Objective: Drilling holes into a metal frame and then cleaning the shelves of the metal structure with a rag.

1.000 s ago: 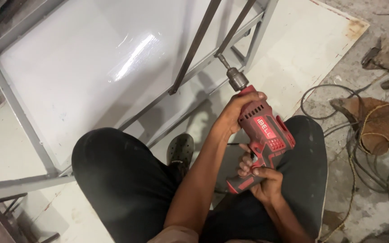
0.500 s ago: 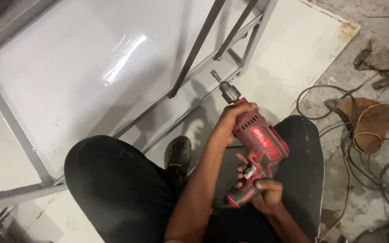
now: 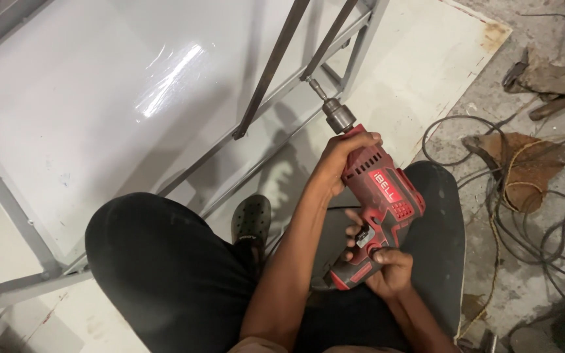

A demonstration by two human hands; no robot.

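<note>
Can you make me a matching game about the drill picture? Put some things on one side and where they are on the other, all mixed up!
Things:
1. red drill
2. left hand
3. right hand
4. tangled cables

Places:
A. lying on the floor at the right
B. wrapped over the front of the drill body
C. pointed at the grey metal frame
D. gripping the drill handle at the bottom

Pairs: 1-C, 2-B, 3-D, 4-A
</note>
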